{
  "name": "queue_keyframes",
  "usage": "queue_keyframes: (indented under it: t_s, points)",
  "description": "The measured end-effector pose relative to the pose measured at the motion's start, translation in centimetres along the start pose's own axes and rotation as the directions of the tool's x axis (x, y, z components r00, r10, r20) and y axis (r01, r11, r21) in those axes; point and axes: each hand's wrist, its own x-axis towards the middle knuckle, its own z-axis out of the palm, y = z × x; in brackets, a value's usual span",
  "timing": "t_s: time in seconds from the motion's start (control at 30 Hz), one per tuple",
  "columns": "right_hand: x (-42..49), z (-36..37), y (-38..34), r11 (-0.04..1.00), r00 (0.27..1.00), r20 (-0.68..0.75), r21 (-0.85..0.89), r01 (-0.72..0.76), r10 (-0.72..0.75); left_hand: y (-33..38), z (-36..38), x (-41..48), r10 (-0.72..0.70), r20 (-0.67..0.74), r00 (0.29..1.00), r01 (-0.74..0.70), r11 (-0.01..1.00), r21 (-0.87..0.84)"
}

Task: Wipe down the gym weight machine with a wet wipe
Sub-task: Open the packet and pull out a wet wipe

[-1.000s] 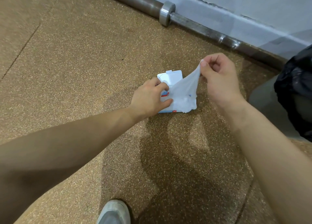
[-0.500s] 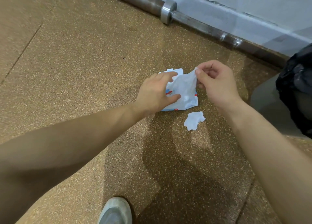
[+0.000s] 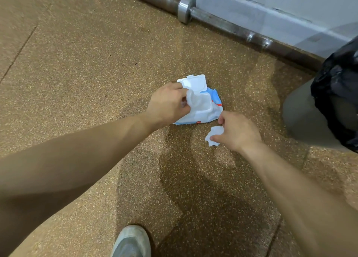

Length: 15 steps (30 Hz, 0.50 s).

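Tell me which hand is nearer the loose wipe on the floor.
Right. The right hand curls over the loose wipe, touching it; the left hand is farther left, gripping the wipe pack.

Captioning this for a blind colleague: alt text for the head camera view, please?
A person's left hand grips an open wet wipe pack on a speckled gym floor while the right hand curls around a crumpled wipe beside it. A barbell lies along the wall behind; one shoe shows below.
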Motion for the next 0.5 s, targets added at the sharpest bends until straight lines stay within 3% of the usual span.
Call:
queue_keyframes:
  t_s: [0.17, 0.27, 0.37, 0.5]
  points:
    - [-0.1, 0.8, 0.5, 0.998, 0.998, 0.012, 0.021, 0.060, -0.060, 0.0, 0.1, 0.0, -0.029, 0.026, 0.999, 0.031, 0.998, -0.050]
    - [0.1, -0.5, 0.1, 0.964, 0.990, -0.078, 0.227, 0.136, -0.121, 0.1, 0.3, 0.1, -0.066, 0.009, 0.998, 0.066, 0.989, -0.134]
    - [0.4, -2.2, -0.8, 0.874, 0.971, -0.221, 0.451, 0.180, -0.086, 0.3, -0.1, 0.2, -0.086, -0.002, 0.996, 0.083, 0.973, -0.214]
    - [1.1, -3.2, -1.9, 0.834, 0.971, -0.228, 0.522, 0.182, -0.069, 0.9, -0.7, 0.2, -0.155, 0.002, 0.988, 0.149, 0.945, -0.290]
